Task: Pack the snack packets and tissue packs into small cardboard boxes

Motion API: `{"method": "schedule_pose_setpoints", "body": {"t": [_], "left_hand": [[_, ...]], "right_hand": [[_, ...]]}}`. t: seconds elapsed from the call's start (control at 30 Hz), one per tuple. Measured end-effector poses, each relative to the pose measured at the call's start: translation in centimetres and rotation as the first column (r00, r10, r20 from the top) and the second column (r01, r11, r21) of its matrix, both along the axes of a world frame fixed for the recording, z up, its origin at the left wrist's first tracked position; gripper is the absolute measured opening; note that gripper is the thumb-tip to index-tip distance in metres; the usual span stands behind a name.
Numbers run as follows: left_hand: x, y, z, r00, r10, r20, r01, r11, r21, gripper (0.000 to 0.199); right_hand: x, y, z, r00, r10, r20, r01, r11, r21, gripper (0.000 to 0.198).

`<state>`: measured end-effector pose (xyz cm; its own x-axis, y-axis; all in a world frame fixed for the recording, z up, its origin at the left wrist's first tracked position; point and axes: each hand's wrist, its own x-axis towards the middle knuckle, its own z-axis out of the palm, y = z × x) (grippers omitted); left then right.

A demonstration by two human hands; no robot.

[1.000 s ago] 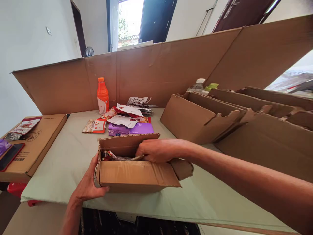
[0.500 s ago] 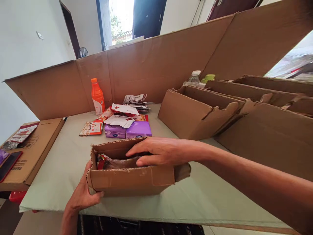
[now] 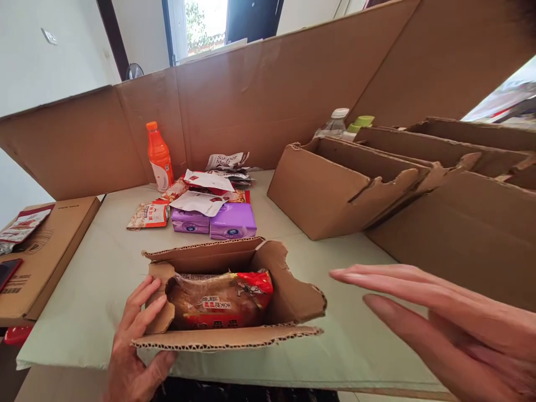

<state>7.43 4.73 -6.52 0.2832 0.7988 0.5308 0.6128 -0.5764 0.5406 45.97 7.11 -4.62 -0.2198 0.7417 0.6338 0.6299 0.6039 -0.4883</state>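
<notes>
An open cardboard box (image 3: pixel 226 339) stands near the front edge of the table, its opening tipped toward me. Inside lies a clear and red snack packet (image 3: pixel 221 301) with printed characters. My left hand (image 3: pixel 136 335) holds the box by its left end, fingers against the end flap and thumb under the front wall. To the right of the box, my right hand (image 3: pixel 435 318) is in the air, holding nothing, with fingers stretched out and the thumb apart.
Purple tissue packs (image 3: pixel 232 221), snack pouches (image 3: pixel 148 215) and an orange bottle (image 3: pixel 159 157) stand behind the box. Several open cardboard boxes (image 3: pixel 322 190) occupy the right side. A tall cardboard panel (image 3: pixel 259 100) closes off the back. A flat carton (image 3: pixel 62 251) is at the left.
My right hand has come out of the box and moved right, off it. The box has tilted toward me, showing more of the packet. My left hand has stayed on its left end.
</notes>
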Motion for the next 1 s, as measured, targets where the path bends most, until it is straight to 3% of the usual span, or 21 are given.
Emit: {"method": "schedule_pose_setpoints", "body": {"t": [0.07, 0.27, 0.43, 0.6, 0.7, 0.83, 0.9, 1.0], "left_hand": [[0.3, 0.0, 0.0, 1.000, 0.028, -0.004, -0.028, 1.000, -0.006, 0.047], [0.4, 0.0, 0.8, 0.998, 0.059, 0.025, -0.058, 0.998, -0.012, 0.050], [0.7, 0.6, 1.5, 0.993, 0.117, -0.008, -0.117, 0.993, -0.026, 0.045], [1.3, 1.0, 1.6, 0.961, 0.275, -0.040, -0.277, 0.960, -0.049, 0.061], [1.7, 1.1, 1.7, 0.965, 0.249, -0.085, -0.250, 0.968, -0.001, 0.054], [1.8, 1.3, 2.0, 0.974, 0.174, -0.142, -0.172, 0.985, 0.023, 0.036], [1.9, 1.2, 1.9, 0.973, 0.188, -0.134, -0.186, 0.982, 0.030, 0.033], [2.1, 1.0, 1.5, 0.945, 0.317, -0.084, -0.312, 0.948, 0.068, 0.047]], "right_hand": [[-0.6, 1.0, -0.4, 0.999, -0.032, 0.009, 0.032, 0.999, 0.000, 0.037], [-3.2, 3.5, -1.6, 0.957, 0.235, 0.168, -0.230, 0.972, -0.046, 0.040], [-3.9, 4.6, -0.3, 0.894, 0.328, 0.307, -0.302, 0.945, -0.129, 0.048], [-4.0, 5.1, 0.1, 0.879, 0.416, 0.234, -0.381, 0.907, -0.181, 0.038], [-3.7, 5.1, -0.6, 0.941, 0.319, 0.109, -0.303, 0.942, -0.141, 0.033], [-4.0, 5.2, -0.3, 1.000, 0.017, 0.004, -0.017, 0.999, -0.038, 0.035], [-4.7, 5.4, 0.3, 0.998, 0.031, 0.054, -0.033, 0.999, 0.032, 0.052], [-5.7, 5.4, 0.6, 0.941, 0.245, 0.235, -0.263, 0.964, 0.044, 0.058]]}}
